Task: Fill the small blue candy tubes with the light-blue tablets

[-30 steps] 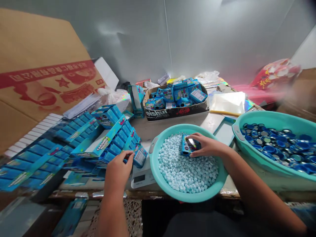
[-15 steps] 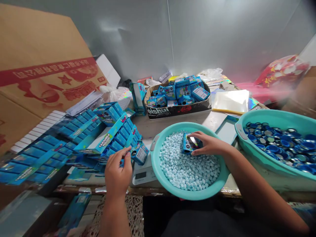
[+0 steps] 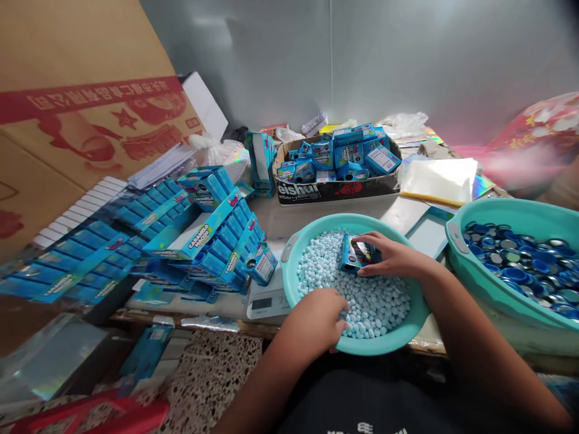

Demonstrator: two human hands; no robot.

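My right hand (image 3: 384,256) grips a small blue candy box (image 3: 353,254) with a dark window, tilted over the candies in the turquoise basin (image 3: 296,244). Light blue oval candies (image 3: 316,265) fill much of that basin. Over its near left side, my left hand (image 3: 321,319) has its fingers curled down among the candies; the palm side is hidden. A similar small box (image 3: 262,265) stands on the digital scale (image 3: 266,304), left of the basin.
Stacked display cartons of blue boxes (image 3: 203,241) lie at the left, beside a big cardboard box (image 3: 99,102). A tray (image 3: 344,191) of small boxes stands behind the basin. At right, a second turquoise basin (image 3: 461,241) holds blue and silver lids (image 3: 520,259).
My left hand has moved right, from beside the small box at the scale into the candies. The right hand still holds its box over the basin. The view has shifted slightly.
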